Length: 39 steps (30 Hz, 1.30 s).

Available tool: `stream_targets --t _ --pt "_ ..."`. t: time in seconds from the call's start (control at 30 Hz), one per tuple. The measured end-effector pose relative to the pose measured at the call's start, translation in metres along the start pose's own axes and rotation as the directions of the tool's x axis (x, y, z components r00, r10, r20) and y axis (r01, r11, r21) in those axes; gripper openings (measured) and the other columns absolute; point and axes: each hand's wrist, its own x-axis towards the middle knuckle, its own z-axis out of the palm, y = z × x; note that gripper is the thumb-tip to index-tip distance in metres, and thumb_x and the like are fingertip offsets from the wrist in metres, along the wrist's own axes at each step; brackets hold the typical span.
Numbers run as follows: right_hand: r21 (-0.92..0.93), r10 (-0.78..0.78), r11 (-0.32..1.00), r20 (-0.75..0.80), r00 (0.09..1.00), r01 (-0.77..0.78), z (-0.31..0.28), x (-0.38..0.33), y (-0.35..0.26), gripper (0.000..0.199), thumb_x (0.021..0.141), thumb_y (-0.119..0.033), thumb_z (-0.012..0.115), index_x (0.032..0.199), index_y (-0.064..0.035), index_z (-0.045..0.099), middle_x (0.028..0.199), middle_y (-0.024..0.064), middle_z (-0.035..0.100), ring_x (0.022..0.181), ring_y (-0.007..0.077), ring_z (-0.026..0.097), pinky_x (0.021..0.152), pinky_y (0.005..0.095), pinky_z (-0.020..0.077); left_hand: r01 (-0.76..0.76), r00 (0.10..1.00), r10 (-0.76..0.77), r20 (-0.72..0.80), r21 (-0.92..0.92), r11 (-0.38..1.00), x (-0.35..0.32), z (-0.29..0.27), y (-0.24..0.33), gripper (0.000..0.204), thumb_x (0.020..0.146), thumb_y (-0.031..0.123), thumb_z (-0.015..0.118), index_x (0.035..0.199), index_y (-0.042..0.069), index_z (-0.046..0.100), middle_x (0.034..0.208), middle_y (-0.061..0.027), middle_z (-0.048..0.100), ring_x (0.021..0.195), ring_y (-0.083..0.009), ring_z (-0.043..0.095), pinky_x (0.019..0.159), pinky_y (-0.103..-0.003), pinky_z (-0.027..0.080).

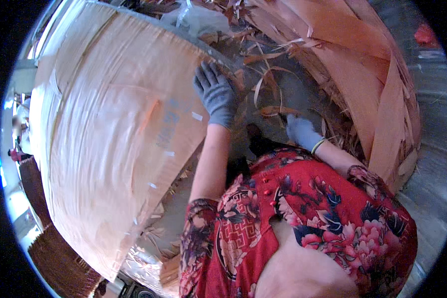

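Bright daylight, soft blur, fisheye-bent dark rim

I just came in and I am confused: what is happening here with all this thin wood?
A person in grey gloves is bent over wood veneer. The left hand lies flat on the edge of a big pale veneer sheet. The right hand reaches down into loose veneer strips. More curled sheets are piled at the right.
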Motion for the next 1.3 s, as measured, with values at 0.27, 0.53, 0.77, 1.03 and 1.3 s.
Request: stream_targets --t 0.27,0.53,0.77,1.03,1.3 --pt "0.381 -0.140 0.781 -0.666 0.733 0.496 -0.113 0.029 -0.037 0.027 0.081 -0.028 0.056 0.098 -0.0063 0.055 0.077 0.0204 0.059 0.074 0.0358 0.059 0.061 0.0419 0.0459 0.077 0.961 -0.198 -0.191 -0.506 0.859 -0.060 -0.081 -0.024 0.071 0.080 0.013 0.053 0.134 -0.006 0.011 0.134 -0.0254 0.027 0.130 -0.0377 0.012 0.104 -0.043 0.014" --pt "-0.072 -0.703 0.498 -0.616 0.354 0.864 -0.162 0.047 -0.189 0.037 0.077 -0.021 0.058 0.114 -0.0169 0.053 0.082 0.0156 0.062 0.074 0.0299 0.061 0.062 0.0394 0.0479 0.351 0.911 -0.373 -0.175 -0.146 0.925 -0.159 -0.133 -0.070 0.077 0.080 0.017 0.056 0.135 -0.002 0.006 0.119 -0.0084 0.053 0.130 -0.0364 0.014 0.104 -0.042 0.015" --pt "-0.183 -0.833 0.453 -0.436 0.341 0.873 -0.153 0.071 -0.306 0.023 0.079 -0.021 0.053 0.100 -0.0139 0.056 0.079 0.0162 0.060 0.074 0.0343 0.059 0.062 0.0429 0.0466 0.496 0.847 -0.505 -0.168 -0.094 0.863 -0.193 -0.148 -0.076 0.082 0.076 0.019 0.058 0.137 0.002 0.006 0.134 -0.0136 0.035 0.130 -0.0361 0.014 0.103 -0.044 0.017" --pt "0.109 -0.449 0.599 -0.775 0.446 0.793 -0.219 0.205 -0.127 0.023 0.081 -0.020 0.055 0.093 -0.0005 0.059 0.078 0.0060 0.061 0.065 0.0185 0.056 0.060 0.0308 0.0446 0.734 0.670 -0.714 -0.205 0.039 0.678 -0.251 -0.176 -0.088 0.079 0.078 0.025 0.055 0.137 0.001 0.007 0.135 -0.0163 0.031 0.130 -0.0388 0.014 0.102 -0.048 0.016" --pt "0.446 0.141 0.866 -0.653 0.744 0.227 -0.228 0.186 0.105 0.035 0.081 -0.030 0.054 0.071 0.0037 0.055 0.066 0.0096 0.056 0.053 0.0200 0.048 0.047 0.0351 0.0377 0.696 0.693 -0.592 -0.411 0.168 0.698 -0.312 -0.198 -0.154 0.082 0.081 0.024 0.054 0.137 0.002 -0.001 0.130 -0.0113 0.042 0.130 -0.0380 0.013 0.104 -0.045 0.014"
